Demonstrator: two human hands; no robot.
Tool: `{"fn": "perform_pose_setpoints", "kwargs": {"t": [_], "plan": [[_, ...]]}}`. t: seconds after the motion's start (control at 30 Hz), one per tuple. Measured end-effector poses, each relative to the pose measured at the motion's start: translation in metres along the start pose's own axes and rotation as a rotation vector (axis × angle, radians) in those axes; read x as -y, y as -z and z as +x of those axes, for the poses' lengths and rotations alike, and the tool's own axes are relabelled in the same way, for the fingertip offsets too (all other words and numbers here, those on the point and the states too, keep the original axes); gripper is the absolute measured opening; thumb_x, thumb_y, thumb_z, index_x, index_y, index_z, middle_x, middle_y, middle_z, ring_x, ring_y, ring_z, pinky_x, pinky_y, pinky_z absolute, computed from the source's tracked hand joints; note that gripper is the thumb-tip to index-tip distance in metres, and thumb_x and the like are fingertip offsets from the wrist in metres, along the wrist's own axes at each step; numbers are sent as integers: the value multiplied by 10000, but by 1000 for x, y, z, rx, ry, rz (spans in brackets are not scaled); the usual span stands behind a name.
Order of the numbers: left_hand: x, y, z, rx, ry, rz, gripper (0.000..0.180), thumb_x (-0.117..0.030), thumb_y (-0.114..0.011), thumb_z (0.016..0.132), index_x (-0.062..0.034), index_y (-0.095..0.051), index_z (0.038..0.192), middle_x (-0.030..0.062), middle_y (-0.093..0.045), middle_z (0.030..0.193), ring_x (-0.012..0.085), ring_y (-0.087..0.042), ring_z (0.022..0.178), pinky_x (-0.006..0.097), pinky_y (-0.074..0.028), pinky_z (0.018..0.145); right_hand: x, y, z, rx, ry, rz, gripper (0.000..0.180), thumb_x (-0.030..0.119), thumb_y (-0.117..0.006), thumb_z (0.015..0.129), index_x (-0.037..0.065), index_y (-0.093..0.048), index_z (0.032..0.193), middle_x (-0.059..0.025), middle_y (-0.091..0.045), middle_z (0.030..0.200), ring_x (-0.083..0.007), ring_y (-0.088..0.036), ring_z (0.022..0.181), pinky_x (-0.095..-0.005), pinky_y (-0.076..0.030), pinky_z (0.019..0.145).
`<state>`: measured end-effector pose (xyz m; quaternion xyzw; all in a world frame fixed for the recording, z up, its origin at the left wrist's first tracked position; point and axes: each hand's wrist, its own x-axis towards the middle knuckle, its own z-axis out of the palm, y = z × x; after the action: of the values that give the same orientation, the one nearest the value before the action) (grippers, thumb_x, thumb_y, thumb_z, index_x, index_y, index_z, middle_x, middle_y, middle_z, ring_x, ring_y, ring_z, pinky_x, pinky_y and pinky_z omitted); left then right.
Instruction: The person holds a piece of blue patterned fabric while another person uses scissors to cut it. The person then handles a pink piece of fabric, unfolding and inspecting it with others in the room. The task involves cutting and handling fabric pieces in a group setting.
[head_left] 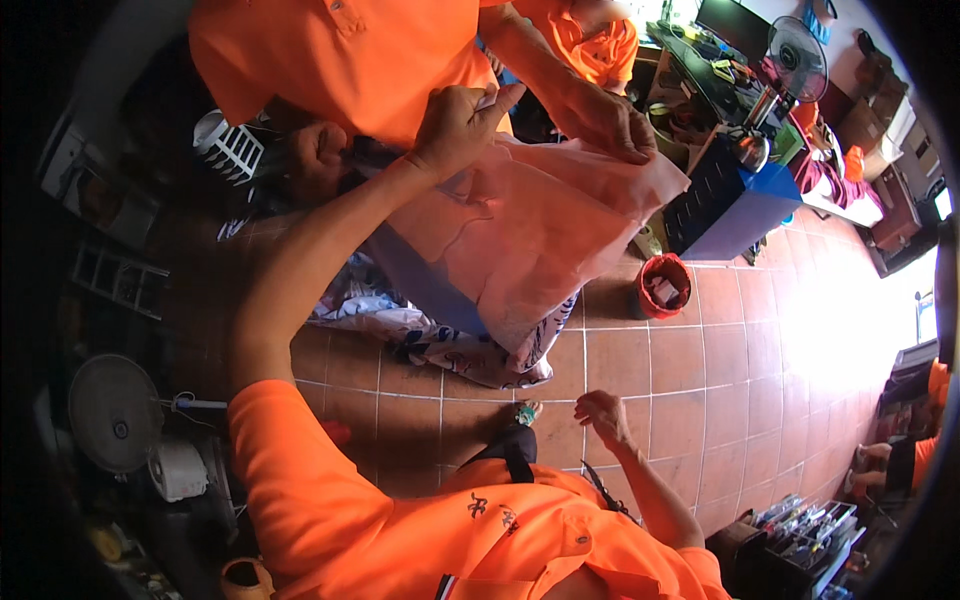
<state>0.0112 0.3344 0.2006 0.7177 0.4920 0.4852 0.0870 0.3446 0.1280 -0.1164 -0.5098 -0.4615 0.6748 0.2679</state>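
My left hand (455,130) is raised at the end of my outstretched arm, thumb and fingers closed in a pinch. A small pale bit shows between them, too small to name. Just below and right of it hangs a thin, see-through pinkish sheet (545,225). A co-worker's hand (622,125) grips the sheet's upper right part. White cloth or plastic with dark blue print (430,340) hangs beneath the sheet, close to the floor. Low at my side, my right hand (605,415) has loosely bent fingers, apart, with nothing in them.
A co-worker in an orange shirt (350,60) stands facing me; another orange-clad person (590,45) is behind. On the tiled floor (700,370) stands a red bin (664,287), beside a blue cabinet (735,200). Fans (795,60) and a rack of tools (800,540) stand around.
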Motion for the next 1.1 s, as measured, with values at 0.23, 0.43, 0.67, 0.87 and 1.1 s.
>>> {"fn": "perform_pose_setpoints", "kwargs": {"t": [0.23,0.43,0.67,0.87,1.1], "plan": [[-4,-23,1,-130,38,-149,559,-339,-565,894,18,-405,495,74,-290,423,66,-303,438,324,-276,402,113,-11,-9,-112,383,-61,143,97,-520,883,-25,-592,904,-63,-623,747,-122,-591,661,-253,-482,609],[-5,-77,-58,-117,78,-66,465,-297,-588,874,5,-516,527,143,-407,425,125,-372,372,345,-326,398,326,-26,-45,-134,1095,-307,125,-49,-505,800,-19,-594,882,-85,-613,799,-148,-586,745,-244,-445,678],[-10,-112,-122,-26,-89,13,290,-233,-608,815,-73,-557,579,145,-545,554,320,-560,508,412,-414,454,389,-102,103,283,1088,-943,152,127,-600,800,13,-615,899,-94,-634,791,-206,-617,675,-301,-474,609],[45,-120,-146,74,85,194,162,-188,-606,776,-65,-603,671,123,-593,655,302,-587,590,392,-439,514,343,-183,188,301,861,-1241,420,386,-642,768,-3,-612,923,-206,-620,875,-340,-617,810,-362,-483,699],[129,-62,-139,-190,-24,299,146,-226,-671,685,-84,-637,688,123,-592,607,301,-610,586,384,-468,521,383,-224,179,157,1291,-954,398,269,-650,780,-5,-576,1059,-188,-617,981,-336,-596,901,-379,-467,765]]}}
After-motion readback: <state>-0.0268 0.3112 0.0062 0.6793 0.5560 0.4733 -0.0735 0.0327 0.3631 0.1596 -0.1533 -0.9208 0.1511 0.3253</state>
